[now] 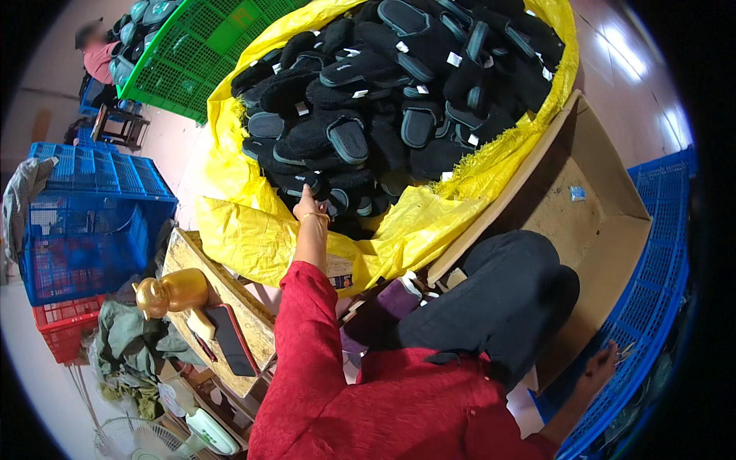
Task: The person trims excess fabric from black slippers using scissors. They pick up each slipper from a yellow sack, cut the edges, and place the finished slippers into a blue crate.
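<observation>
A large yellow woven sack (230, 222) gapes open before me, heaped with black fuzzy slippers (368, 69) that have grey soles and small white tags. At its near left side my left hand (307, 205) is closed on a black slipper (297, 182), its index finger lying on top. The slipper's lower part is hidden among the others. Far to the right, my right hand (600, 366) hangs beside a blue plastic crate (652, 307). Its fingers are curled in shadow, with thin pale strands by the fingertips; what they hold is unclear.
An open cardboard box (598, 230) with a small blue packet (577, 193) inside stands right of the sack. On a wooden bench (230, 287) at left are a golden pig figure (172, 293) and a phone (232, 341). A green crate (203, 54), blue crates (100, 230) and another person (100, 60) are beyond.
</observation>
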A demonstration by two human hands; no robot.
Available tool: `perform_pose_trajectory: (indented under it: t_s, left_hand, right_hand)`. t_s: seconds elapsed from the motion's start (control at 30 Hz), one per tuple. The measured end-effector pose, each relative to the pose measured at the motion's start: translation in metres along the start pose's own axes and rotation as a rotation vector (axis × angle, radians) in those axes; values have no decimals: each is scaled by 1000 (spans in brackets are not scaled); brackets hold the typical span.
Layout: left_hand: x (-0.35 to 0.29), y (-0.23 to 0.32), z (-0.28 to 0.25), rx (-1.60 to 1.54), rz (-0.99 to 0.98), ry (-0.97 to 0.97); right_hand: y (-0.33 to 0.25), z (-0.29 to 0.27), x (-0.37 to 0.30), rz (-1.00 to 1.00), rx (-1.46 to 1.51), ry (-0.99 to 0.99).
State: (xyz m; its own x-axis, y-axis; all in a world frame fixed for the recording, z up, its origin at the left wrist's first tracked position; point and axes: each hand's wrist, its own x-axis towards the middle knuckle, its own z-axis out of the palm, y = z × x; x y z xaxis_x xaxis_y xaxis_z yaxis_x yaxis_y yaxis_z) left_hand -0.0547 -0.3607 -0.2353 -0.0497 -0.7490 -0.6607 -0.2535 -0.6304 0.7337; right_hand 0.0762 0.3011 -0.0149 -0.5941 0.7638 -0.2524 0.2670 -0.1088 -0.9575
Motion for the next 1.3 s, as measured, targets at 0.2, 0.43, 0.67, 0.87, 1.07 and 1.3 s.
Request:
perform_pose_trajectory:
  t_s: [0.2,0.43,0.67,0.87,1.07,1.3]
  left_hand:
    - [50,15,11,-146,-83,-51]
    - [-119,-61,-12,-360,-301,-846]
    - [-295,-38,-62,211,22,-1329]
    - [-347,-10,-73,693,1423,-1281]
    - [-359,-24,-89,553,2194,-1188]
    - [-373,-15,-92,792,1604,-1855]
  right_hand:
    - [6,5,10,-16,-100,-57]
    - [-2,42,-17,-154,-191,-96]
    - [-21,76,-46,-29,-114,-330]
    - [-45,89,-78,48,72,-714]
    - [-3,57,-92,279,117,-478]
    - [9,32,-86,92,-217,-865]
